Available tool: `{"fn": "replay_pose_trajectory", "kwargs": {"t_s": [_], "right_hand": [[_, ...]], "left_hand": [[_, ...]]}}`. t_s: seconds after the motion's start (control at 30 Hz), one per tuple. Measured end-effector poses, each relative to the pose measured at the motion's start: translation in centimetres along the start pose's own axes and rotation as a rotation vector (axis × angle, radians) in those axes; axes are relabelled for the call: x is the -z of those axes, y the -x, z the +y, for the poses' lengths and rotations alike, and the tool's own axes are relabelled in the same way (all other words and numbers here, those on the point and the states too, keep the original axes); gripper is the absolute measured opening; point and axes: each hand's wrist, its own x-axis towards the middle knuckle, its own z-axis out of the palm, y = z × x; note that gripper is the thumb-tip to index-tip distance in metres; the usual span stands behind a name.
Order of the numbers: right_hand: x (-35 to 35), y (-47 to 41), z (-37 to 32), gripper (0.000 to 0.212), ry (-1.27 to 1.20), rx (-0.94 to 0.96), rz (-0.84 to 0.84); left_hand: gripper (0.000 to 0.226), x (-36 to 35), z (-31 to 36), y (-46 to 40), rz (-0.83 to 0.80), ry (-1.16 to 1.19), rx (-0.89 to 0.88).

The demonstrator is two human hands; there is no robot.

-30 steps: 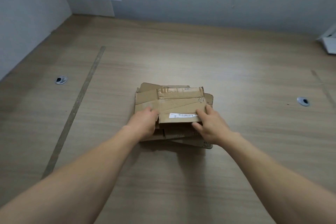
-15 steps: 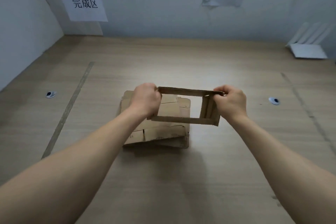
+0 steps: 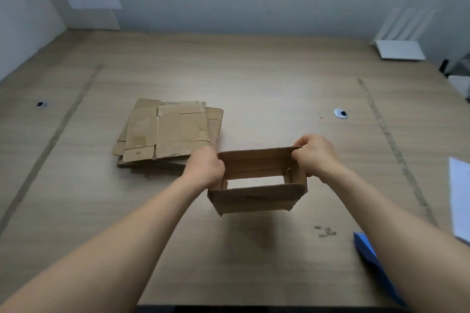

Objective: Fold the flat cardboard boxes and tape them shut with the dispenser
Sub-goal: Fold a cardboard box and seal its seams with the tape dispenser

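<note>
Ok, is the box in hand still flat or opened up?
Opened up: the box is a rectangular tube, the table visible through it; no flaps folded across.

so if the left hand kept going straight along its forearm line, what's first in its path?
Past the opened box it grips, the left hand probably meets bare table just right of the flat cardboard stack, then the back wall; depth is unclear.

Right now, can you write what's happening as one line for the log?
step: opening box | left hand: grips box | right hand: grips box | flaps: unfolded | stack: on table
</note>
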Motion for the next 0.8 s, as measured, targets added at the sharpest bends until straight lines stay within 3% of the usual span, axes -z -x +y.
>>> {"fn": "replay_pose_trajectory", "kwargs": {"t_s": [0.2, 0.33, 0.57, 0.8], "right_hand": [[-3.8, 2.0, 4.6, 0.049, 0.041, -0.081, -0.065], [-5.4, 3.5, 5.6, 0.039, -0.124, -0.167, -0.011], [-7.4, 4.4, 5.3, 0.026, 0.03, -0.125, 0.114], [-8.3, 4.3, 4.5, 0.027, -0.018, -0.201, 0.169]], "left_hand": [[0.009, -3.2, -2.1, 1.5, -0.01, -0.137, 0.078], [0.008, -3.8, -2.6, 1.4, 0.023, -0.106, 0.091], [0.011, -3.7, -2.0, 2.2, 0.005, -0.09, 0.099], [0.007, -4.0, -2.8, 2.3, -0.065, -0.14, 0.037]]}}
